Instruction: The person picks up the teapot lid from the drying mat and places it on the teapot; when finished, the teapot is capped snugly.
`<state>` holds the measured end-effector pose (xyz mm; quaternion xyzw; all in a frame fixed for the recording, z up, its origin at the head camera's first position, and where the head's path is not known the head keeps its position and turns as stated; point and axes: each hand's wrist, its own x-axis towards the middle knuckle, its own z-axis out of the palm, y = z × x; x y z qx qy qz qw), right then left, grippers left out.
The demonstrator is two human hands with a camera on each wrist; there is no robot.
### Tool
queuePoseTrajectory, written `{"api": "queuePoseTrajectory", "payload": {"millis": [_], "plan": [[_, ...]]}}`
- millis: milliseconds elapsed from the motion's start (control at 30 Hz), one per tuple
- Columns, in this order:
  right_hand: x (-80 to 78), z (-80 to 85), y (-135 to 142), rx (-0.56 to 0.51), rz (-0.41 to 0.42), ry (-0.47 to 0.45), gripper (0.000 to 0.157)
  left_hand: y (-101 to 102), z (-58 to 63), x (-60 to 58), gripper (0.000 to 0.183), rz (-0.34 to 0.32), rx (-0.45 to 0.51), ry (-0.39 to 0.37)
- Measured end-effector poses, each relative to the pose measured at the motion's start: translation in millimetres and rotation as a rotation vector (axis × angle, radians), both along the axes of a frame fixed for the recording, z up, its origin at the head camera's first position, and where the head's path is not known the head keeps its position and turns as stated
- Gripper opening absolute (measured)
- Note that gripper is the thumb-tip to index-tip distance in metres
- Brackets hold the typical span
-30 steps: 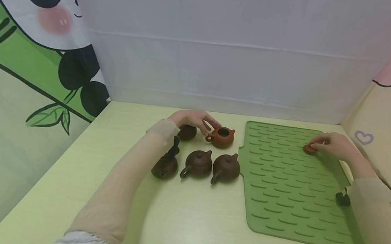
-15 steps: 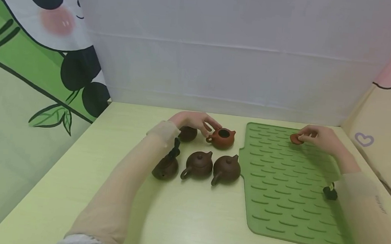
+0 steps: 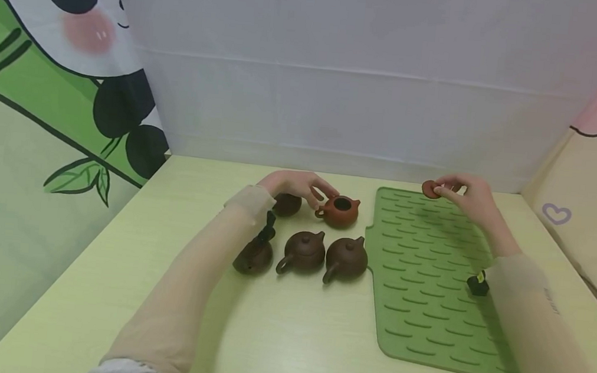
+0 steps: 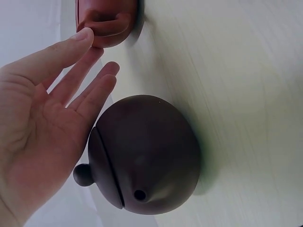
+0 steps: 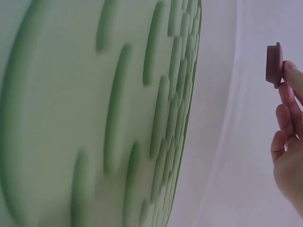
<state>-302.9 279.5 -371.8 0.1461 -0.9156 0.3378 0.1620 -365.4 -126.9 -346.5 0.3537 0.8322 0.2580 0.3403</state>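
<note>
My right hand (image 3: 470, 198) pinches a small reddish-brown teapot lid (image 3: 429, 189) by its top, raised over the far edge of the green mat. In the right wrist view the lid (image 5: 272, 65) is held on edge between thumb and fingertips. A reddish-brown teapot (image 3: 340, 212) stands lidless, its dark opening facing up and its spout to the right. My left hand (image 3: 298, 185) reaches to it with fairly straight fingers, fingertips right at its rim and handle. Under that hand stands a dark brown lidded teapot (image 4: 147, 153), partly hidden in the head view.
Three more dark brown teapots stand in a nearer row: a left one (image 3: 253, 258) partly behind the left wrist, a middle one (image 3: 304, 252) and a right one (image 3: 346, 259). The ridged green mat (image 3: 416, 303) lies right of them. A pale cloth wall (image 3: 305, 110) rises behind the table.
My right hand has carried the lid leftward and up, from the mat's right side to above its far edge. My left hand and the teapots have stayed in place.
</note>
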Motion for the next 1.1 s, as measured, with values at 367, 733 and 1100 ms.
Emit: {"api": "queuePoseTrajectory", "payload": {"millis": [367,733,1100], "plan": [[-7.9,0.9,-45,-0.091,0.012,0.058,0.023,1,-2.2,1.6,0.066,0.012,-0.001,-0.006],[-6.8,4.0,-82,-0.128,0.081,0.107,0.022,8,-0.5,13.9,0.059,0.055,0.001,0.042],[-6.5,-5.2,-115,-0.195,0.149,0.042,0.022,9,-2.9,16.6,0.051,0.068,0.005,0.085]]}}
